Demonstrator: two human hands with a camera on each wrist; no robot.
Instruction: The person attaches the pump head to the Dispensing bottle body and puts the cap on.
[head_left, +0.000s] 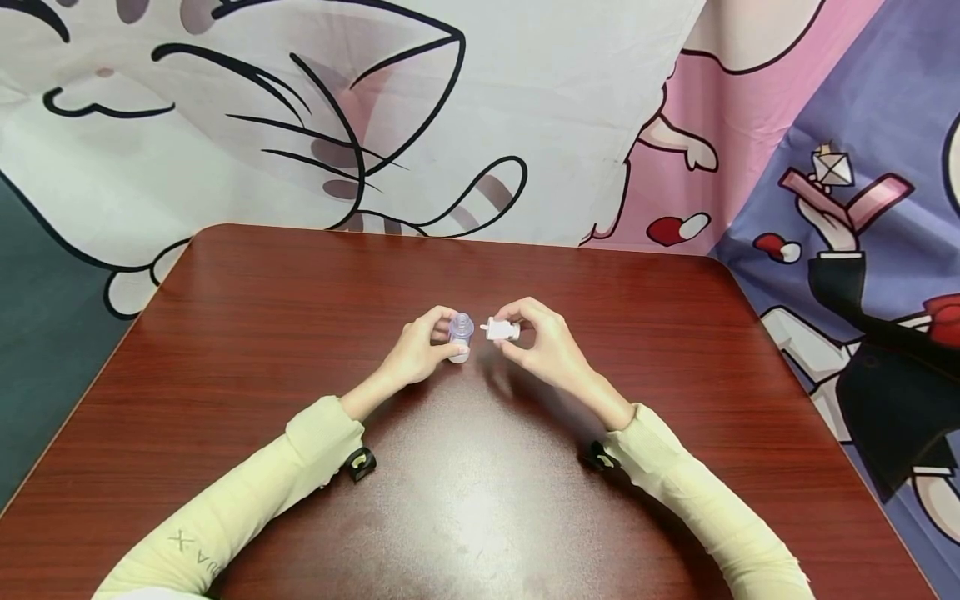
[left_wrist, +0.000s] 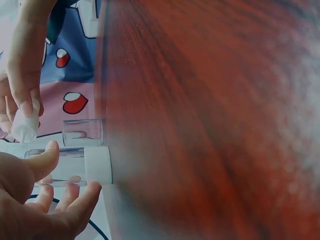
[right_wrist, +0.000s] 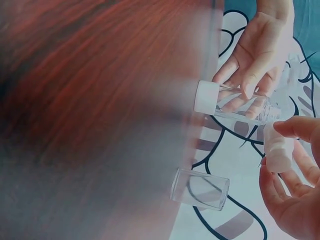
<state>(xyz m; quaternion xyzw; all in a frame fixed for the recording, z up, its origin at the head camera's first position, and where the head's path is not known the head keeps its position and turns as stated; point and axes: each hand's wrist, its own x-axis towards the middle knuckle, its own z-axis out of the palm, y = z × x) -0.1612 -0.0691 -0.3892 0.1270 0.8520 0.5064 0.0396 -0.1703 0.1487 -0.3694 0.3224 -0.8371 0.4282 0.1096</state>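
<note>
My left hand (head_left: 416,350) grips a small clear bottle (head_left: 461,327) with a white base (left_wrist: 97,165), thumb on the near side and fingers on the far side. The bottle is upright, its base at or just above the tabletop, its neck uncovered. Just to its right, my right hand (head_left: 551,346) pinches a white pump head (head_left: 501,329) between thumb and fingers. In the head view the pump head lies sideways, its thin tip toward the bottle with a small gap between. A clear cap (right_wrist: 200,189) stands near the bottle in both wrist views; I cannot make it out in the head view.
Both hands are over the middle of a reddish-brown wooden table (head_left: 300,292). A printed cloth (head_left: 562,108) with cartoon figures hangs behind its far edge and along the right. Dark wrist cameras (head_left: 361,463) sit at the cuffs of the pale sleeves (head_left: 247,492).
</note>
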